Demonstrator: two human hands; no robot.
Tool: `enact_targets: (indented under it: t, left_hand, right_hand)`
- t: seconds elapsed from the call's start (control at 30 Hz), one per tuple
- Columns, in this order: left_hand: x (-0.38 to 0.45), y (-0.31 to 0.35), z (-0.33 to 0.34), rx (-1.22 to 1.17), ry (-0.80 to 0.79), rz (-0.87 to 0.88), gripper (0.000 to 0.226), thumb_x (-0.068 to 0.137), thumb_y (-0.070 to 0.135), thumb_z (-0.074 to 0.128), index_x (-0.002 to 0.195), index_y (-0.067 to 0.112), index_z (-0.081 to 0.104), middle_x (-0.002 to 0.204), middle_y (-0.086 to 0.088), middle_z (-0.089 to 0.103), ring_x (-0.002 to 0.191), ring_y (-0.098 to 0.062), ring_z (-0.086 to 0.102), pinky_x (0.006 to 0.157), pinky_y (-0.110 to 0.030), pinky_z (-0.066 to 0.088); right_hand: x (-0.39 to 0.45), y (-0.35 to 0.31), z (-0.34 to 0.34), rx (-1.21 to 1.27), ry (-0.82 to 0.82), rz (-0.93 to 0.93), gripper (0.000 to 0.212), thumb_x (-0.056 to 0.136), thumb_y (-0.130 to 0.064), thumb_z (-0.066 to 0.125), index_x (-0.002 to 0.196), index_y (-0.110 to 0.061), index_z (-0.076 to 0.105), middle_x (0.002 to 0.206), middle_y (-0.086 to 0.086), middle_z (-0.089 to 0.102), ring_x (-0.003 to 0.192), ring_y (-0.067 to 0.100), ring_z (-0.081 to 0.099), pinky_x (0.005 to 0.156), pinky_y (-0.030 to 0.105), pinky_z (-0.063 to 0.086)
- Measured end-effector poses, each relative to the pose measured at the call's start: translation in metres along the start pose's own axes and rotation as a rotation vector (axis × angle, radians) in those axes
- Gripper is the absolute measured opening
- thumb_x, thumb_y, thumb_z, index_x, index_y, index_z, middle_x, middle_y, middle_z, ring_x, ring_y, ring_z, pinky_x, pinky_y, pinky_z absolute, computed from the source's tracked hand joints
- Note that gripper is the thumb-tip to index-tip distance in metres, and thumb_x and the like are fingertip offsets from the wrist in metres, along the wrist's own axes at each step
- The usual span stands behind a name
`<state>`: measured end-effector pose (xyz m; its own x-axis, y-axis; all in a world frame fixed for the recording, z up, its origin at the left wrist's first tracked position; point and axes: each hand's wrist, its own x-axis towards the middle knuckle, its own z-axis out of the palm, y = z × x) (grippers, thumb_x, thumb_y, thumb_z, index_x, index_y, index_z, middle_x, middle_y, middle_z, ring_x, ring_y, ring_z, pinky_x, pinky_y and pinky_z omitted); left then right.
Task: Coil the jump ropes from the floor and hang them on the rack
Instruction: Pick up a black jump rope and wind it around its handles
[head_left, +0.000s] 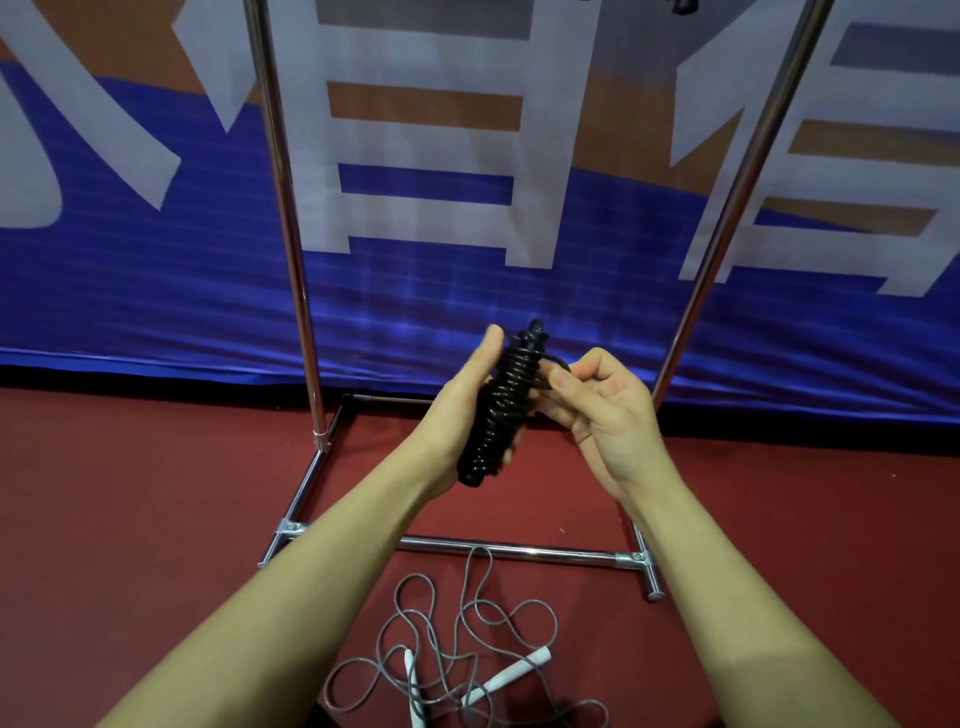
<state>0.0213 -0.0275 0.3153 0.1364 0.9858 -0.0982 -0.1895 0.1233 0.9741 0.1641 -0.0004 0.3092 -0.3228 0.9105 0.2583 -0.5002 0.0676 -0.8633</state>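
A: Where is the black jump rope (501, 408) held?

B: In front of the chrome rack (519, 550), above its base bar. The bundle is clasped in the left hand (460, 410), with the cord wound in tight turns around what appear to be the handles. A last loop near the top is pinched by the fingertips of the right hand (605, 410).

A: How can it be expected to handle?

B: It is judged light and springy. The cord looks smooth and glossy, so the turns may slip or unwind if the loose end is let go. The bundle is best gripped around its stiff wrapped middle, with the free end kept under tension until it is tucked.

A: And the other rope?

B: A grey jump rope (457, 639) with white handles is left on the red floor (130, 493), just in front of the rack's base bar, in loose tangled loops. The cord looks thin and limp; it is best picked up by the rigid handles.

A: What stands behind the rack?

B: A blue and white banner (156, 291) of ribbed fabric.
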Motion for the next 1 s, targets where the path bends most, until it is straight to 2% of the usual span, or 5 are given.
enact_targets:
  t: [0.1,0.2,0.27,0.5,1.0]
  left_hand:
    - [-0.001,0.002,0.0,-0.04,-0.001,-0.035,0.069,0.071,0.073,0.043,0.074,0.007,0.063,0.054,-0.008,0.052,0.041,-0.019,0.048,0.04,-0.023,0.04]
    - [0.001,-0.005,0.002,0.021,0.198,0.053,0.072,0.072,0.07,0.054,0.089,0.002,0.071,0.056,-0.009,0.055,0.046,-0.02,0.049,0.045,-0.025,0.038]
    - [0.001,-0.006,0.002,0.085,0.319,0.098,0.065,0.081,0.064,0.055,0.08,0.001,0.071,0.055,-0.009,0.055,0.046,-0.02,0.048,0.045,-0.025,0.036]
    - [0.005,-0.013,-0.002,0.391,0.585,0.202,0.077,0.07,0.078,0.051,0.066,0.001,0.051,0.05,-0.001,0.043,0.045,-0.021,0.035,0.052,-0.033,0.031]
    - [0.005,-0.014,0.004,0.843,0.631,0.272,0.045,0.088,0.063,0.043,0.068,0.024,0.051,0.06,0.005,0.058,0.07,-0.016,0.056,0.061,-0.03,0.035]
  right_hand:
    - [0.0,0.0,0.0,0.005,-0.029,0.033,0.024,0.069,-0.013,0.068,0.073,-0.01,0.044,0.088,0.012,0.073,0.082,0.021,0.07,0.078,0.029,0.056]
    - [0.002,0.0,-0.001,-0.026,-0.009,0.031,0.021,0.064,-0.018,0.072,0.069,-0.014,0.052,0.09,0.013,0.073,0.085,0.024,0.07,0.081,0.033,0.056]
    - [0.002,0.001,0.0,-0.135,0.053,-0.015,0.014,0.069,-0.013,0.072,0.067,-0.017,0.059,0.088,0.01,0.072,0.086,0.024,0.068,0.083,0.034,0.055]
    - [0.002,0.006,0.007,-0.323,0.277,-0.089,0.016,0.083,-0.002,0.067,0.077,-0.016,0.062,0.063,-0.005,0.065,0.055,0.01,0.06,0.067,0.025,0.05]
    - [0.007,0.0,-0.001,-0.26,0.296,-0.089,0.02,0.081,0.005,0.065,0.068,-0.008,0.058,0.057,-0.005,0.062,0.051,0.004,0.053,0.05,0.019,0.045]
